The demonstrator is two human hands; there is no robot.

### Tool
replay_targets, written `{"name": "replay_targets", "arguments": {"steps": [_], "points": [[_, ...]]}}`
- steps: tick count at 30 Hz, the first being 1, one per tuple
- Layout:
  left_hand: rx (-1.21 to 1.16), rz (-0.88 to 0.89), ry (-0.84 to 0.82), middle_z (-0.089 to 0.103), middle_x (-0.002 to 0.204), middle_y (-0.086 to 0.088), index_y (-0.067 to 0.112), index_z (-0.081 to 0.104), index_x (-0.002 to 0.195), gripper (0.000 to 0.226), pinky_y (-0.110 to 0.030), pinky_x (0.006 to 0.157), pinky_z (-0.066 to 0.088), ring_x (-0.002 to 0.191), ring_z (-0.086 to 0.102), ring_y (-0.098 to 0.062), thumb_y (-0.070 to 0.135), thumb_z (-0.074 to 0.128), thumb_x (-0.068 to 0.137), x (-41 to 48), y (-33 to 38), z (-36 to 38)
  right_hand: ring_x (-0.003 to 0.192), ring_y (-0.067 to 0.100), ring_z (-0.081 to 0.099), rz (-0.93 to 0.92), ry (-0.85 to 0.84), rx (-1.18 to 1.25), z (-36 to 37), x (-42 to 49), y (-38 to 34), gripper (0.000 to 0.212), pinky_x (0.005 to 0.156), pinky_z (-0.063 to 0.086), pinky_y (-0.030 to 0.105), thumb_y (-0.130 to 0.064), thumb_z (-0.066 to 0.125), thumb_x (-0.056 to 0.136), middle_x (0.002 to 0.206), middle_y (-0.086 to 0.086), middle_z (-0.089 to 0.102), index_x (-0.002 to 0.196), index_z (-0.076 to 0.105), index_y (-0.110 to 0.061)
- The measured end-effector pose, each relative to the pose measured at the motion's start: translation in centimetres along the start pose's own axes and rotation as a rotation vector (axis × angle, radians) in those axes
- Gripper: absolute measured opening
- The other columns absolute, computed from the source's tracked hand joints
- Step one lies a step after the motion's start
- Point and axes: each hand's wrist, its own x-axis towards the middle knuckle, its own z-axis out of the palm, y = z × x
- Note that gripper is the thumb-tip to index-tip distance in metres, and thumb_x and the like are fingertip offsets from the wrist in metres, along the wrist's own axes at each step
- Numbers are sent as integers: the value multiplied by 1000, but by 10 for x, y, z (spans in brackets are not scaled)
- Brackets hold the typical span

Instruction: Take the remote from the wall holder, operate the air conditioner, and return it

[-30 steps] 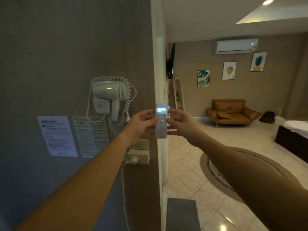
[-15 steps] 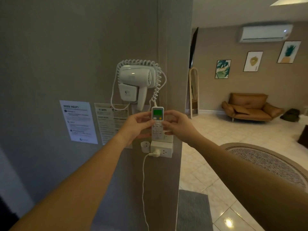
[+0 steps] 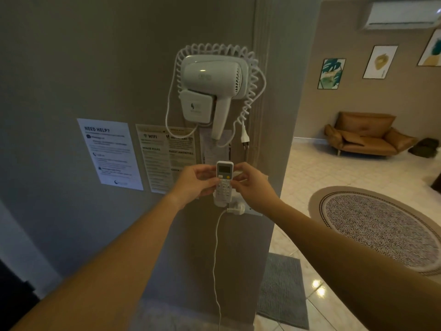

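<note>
A white remote (image 3: 224, 181) with a small screen stands upright against the grey wall, just below the hair dryer. My left hand (image 3: 194, 181) grips its left side and my right hand (image 3: 251, 182) grips its right side. The remote's lower end sits low by the wall, where the wall holder is hidden behind it and my fingers. The white air conditioner (image 3: 401, 15) hangs high on the far wall at the top right.
A wall-mounted hair dryer (image 3: 212, 84) with a coiled cord hangs above the remote. Paper notices (image 3: 109, 154) are stuck to the wall at left. A plug and white cable (image 3: 235, 209) sit just below the remote. A brown sofa (image 3: 365, 134) and round rug (image 3: 379, 225) lie at right.
Both hands carried the remote left and down from the wall corner to the wall under the hair dryer. The view turned toward the wall, and the remote's screen no longer glows.
</note>
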Motion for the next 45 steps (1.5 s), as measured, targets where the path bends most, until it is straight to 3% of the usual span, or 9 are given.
{"name": "replay_targets", "arguments": {"steps": [6,11,15,20,26,33,39,42,45], "points": [[7,27,45,79,102,-2,26,74,105,36,-30,82,66,102,76,-21,-8,74,91,35,-33,-4,99,19,74,13,20,-43,25,24,22,25,90,63,42,-17,68,101,110,2,74,124,61,-21],[10,49,59,79,109,-9,16,74,114,33,-30,84,65,106,76,-23,-8,74,91,56,-54,-7,99,15,71,17,17,-84,37,40,35,28,83,53,25,-13,66,102,109,-4,70,129,60,-17],[7,45,83,78,112,-15,11,74,119,33,-39,91,64,109,75,-26,-7,74,92,70,-67,-7,104,22,74,11,55,-115,45,50,45,30,87,57,32,-13,68,101,115,5,76,130,61,-16],[17,53,72,79,107,-6,9,73,123,35,-26,82,66,101,76,-17,-8,71,93,77,-74,-5,105,22,74,26,58,-162,52,57,53,30,93,62,44,-14,68,100,116,5,78,129,62,-17],[73,29,34,77,105,-1,8,72,123,32,-22,76,65,98,74,-11,-5,71,95,78,-81,-9,106,23,74,59,47,-208,58,61,58,29,94,59,37,-13,68,100,116,8,77,129,65,-14],[179,26,50,79,111,-2,10,74,128,36,-16,76,60,98,73,-6,4,76,93,87,-95,-9,96,25,74,98,50,-299,65,70,63,19,90,61,41,-13,69,98,104,8,80,116,75,-12],[208,-7,65,79,113,-1,12,74,130,37,-10,64,57,89,68,5,5,75,94,86,-103,-7,94,26,75,163,14,-319,73,73,67,16,88,61,42,-11,66,99,101,9,80,110,78,-12],[214,-17,79,76,103,7,16,73,132,37,-17,66,55,89,67,3,8,73,96,82,-102,-5,95,26,75,179,-4,-304,70,71,63,17,90,62,44,-13,68,99,103,9,80,113,78,-13],[247,-29,97,76,101,8,20,74,128,32,-36,77,62,91,69,-3,12,74,96,79,-102,-4,99,25,74,165,-13,-305,68,66,60,24,91,60,40,-14,73,95,106,8,80,118,76,-14]]}}
